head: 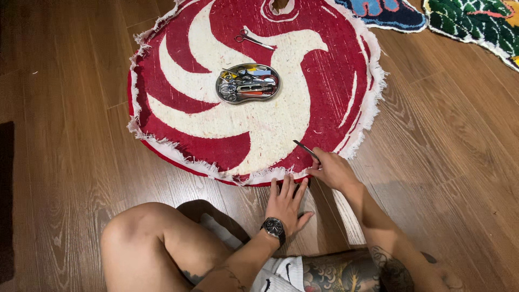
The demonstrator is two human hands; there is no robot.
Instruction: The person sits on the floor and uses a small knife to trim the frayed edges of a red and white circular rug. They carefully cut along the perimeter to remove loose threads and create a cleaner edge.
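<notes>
A round red and white tufted rug [324,70] lies back side up on the wooden floor, its cloth edge frayed. My left hand [288,203], with a wristwatch, lies flat on the floor at the rug's near edge, fingers together and touching the rim. My right hand [331,170] is just to the right of it, at the rug's edge, gripping a thin dark metal tool [304,148] that points up and left over the rug.
A metal tray [248,82] of scissors and small tools sits at the rug's middle. Loose scissors [251,39] lie beyond it. Two other colourful rugs [476,24] lie at the top right. My bare knee [146,232] is at the bottom left.
</notes>
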